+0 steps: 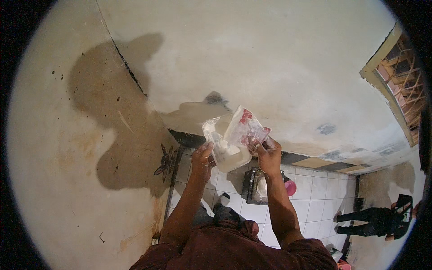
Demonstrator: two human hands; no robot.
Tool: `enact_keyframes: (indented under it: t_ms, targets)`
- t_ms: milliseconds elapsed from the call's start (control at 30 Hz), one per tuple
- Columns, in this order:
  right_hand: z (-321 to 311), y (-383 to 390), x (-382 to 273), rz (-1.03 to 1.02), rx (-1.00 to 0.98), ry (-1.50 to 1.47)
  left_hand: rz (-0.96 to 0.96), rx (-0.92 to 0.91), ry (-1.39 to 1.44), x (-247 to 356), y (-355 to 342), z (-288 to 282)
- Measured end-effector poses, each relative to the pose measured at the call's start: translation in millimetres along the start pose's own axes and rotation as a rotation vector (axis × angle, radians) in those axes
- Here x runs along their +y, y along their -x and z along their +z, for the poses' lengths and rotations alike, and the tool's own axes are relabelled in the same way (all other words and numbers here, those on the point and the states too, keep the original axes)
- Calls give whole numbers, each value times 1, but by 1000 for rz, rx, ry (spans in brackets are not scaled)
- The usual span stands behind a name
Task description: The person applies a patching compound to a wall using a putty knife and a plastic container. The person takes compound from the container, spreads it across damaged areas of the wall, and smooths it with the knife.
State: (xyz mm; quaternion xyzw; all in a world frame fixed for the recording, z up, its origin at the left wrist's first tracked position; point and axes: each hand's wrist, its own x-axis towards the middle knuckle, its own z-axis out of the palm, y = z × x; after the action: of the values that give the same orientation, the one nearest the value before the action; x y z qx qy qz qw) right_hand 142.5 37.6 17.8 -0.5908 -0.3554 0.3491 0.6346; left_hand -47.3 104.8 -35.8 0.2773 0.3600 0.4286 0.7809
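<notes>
"How many bare human hands are showing?"

"Two are appearing: one left hand and one right hand."

"And containers?"

"One translucent, whitish plastic container is showing, and one flat, white piece with red patches."

"What are the floor counts reaching?"

"One black, squarish box and one round, pink vessel are resting there."

"People and windows?"

"One dark-clothed person is standing; one pale-framed, latticed window is showing."
</notes>
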Motion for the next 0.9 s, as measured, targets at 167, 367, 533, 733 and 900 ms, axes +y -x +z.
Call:
enact_keyframes:
  t_ms: [167,367,533,733,900]
  targets:
    - [1,-3,0,133,-53,48,-28,57,9,-10,-7,-15]
    - [15,-5,24,304,-108,-196,10,66,54,-10,-16,-46]
    - [26,-11,58,373,-90,-326,119,47,77,27,-18,-62]
    - [62,-27,92,463,31,-652,277,94,-107,65,-42,-109]
    - [92,-38,103,456,134,-764,182,53,232,90,-38,-127]
